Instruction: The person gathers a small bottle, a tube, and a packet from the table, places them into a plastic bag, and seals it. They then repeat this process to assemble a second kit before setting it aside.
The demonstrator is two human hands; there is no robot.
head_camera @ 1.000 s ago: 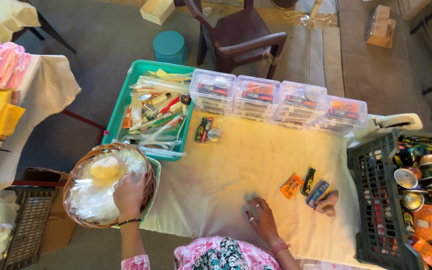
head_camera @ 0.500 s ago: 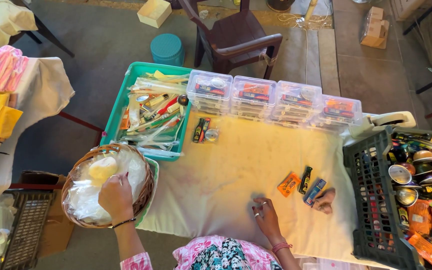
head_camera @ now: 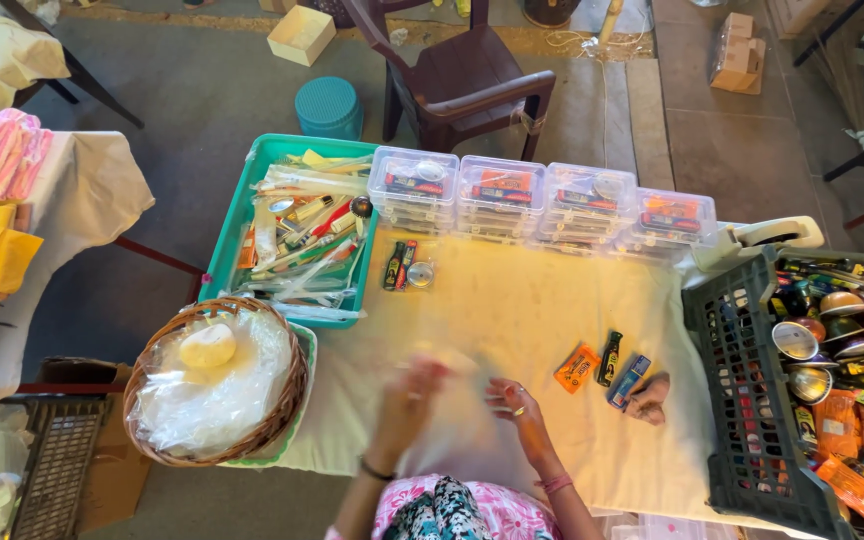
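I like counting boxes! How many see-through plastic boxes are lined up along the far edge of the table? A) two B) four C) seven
B: four clear plastic boxes sit side by side in one row along the far edge of the cloth-covered table, between the green tray and the dark crate.

A makeshift packing workshop: a cloth-covered table [head_camera: 512, 310] with stacked clear boxes [head_camera: 542, 200] and a goods-filled crate [head_camera: 742, 400].
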